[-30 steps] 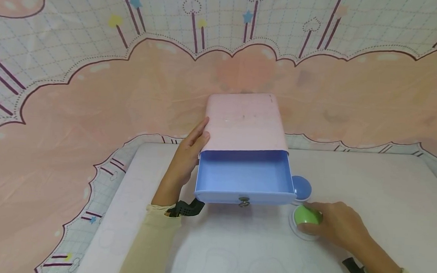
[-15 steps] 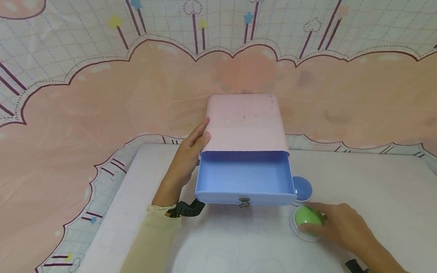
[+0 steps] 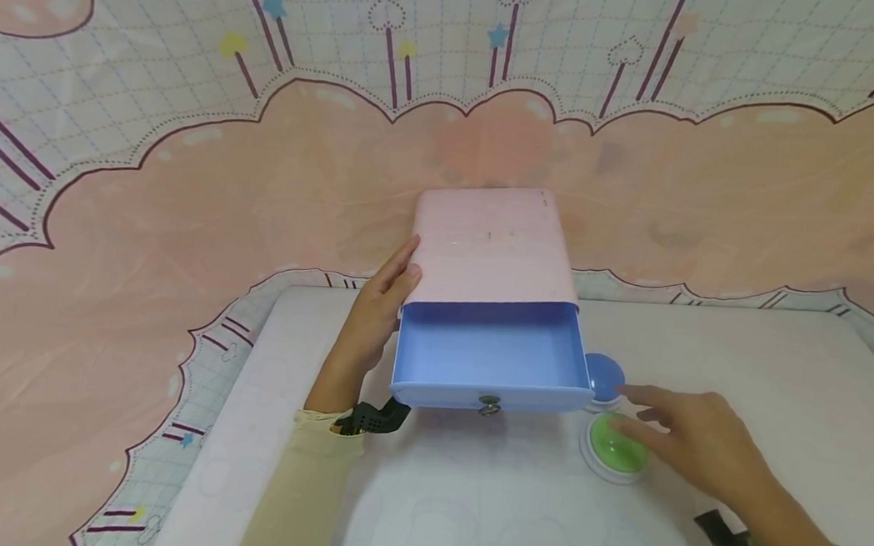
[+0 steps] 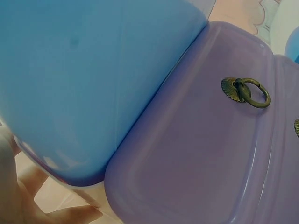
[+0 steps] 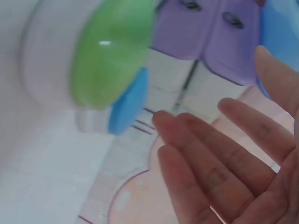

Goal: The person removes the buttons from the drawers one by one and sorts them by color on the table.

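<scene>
A small drawer cabinet with a pink top stands at the back of the table, its blue top drawer pulled out and empty. In the left wrist view, purple drawer fronts with a brass ring pull show beside the blue drawer. My left hand rests along the cabinet's left side, fingers extended. To the right sits a round green-domed button on a white base, with a like blue-domed one behind it. My right hand hovers over the green one's right side, fingers spread and holding nothing.
The white table reaches to both sides and toward the front. A patterned peach and white cloth hangs right behind the cabinet. The drawer juts out over the table, its right front corner close to the blue-domed button.
My right hand has let go of the green-domed button and drawn slightly back and up, fingers opening. The button stays where it was. My left hand and the cabinet have not moved.
</scene>
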Demonstrator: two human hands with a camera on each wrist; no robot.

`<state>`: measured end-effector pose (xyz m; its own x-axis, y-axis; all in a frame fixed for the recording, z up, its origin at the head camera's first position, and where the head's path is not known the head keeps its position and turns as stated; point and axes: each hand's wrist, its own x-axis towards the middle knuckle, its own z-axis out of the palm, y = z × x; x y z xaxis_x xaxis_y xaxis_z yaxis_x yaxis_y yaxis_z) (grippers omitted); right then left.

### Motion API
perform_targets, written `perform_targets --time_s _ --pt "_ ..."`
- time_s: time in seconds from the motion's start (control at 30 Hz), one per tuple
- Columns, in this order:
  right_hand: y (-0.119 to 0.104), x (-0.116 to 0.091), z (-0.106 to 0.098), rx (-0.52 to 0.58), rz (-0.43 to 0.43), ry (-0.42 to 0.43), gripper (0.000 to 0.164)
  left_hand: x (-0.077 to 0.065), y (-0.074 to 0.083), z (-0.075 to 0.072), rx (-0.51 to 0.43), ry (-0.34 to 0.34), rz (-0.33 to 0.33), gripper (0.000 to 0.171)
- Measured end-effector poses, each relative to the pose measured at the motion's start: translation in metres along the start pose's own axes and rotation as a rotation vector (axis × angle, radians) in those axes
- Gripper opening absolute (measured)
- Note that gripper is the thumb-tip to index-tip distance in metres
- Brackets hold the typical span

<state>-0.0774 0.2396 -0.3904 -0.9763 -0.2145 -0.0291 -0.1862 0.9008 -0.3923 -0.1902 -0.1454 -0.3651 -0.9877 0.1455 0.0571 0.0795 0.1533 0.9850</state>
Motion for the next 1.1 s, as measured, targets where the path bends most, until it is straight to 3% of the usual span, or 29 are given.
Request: perform_targets --time_s 0.23,0.4,0.67,1.1 --pt "-0.014 -0.006 -0.017 0.122 -0.176 0.204 0.038 0.0 -0.001 0.0 -0.003 0.0 0.007 0.053" --pt "-0.024 -0.008 -0.023 0.193 -0.248 0.311 0.033 0.0 -0.001 0.0 0.0 -0.001 0.014 0.053" --pt "-0.041 -0.006 -0.033 0.273 -0.27 0.289 0.034 0.001 -0.001 -0.001 -0.008 -0.006 0.012 0.053" --pt "-0.057 0.003 -0.025 0.346 -0.369 0.312 0.028 0.001 -0.001 0.0 -0.004 0.0 0.002 0.052"
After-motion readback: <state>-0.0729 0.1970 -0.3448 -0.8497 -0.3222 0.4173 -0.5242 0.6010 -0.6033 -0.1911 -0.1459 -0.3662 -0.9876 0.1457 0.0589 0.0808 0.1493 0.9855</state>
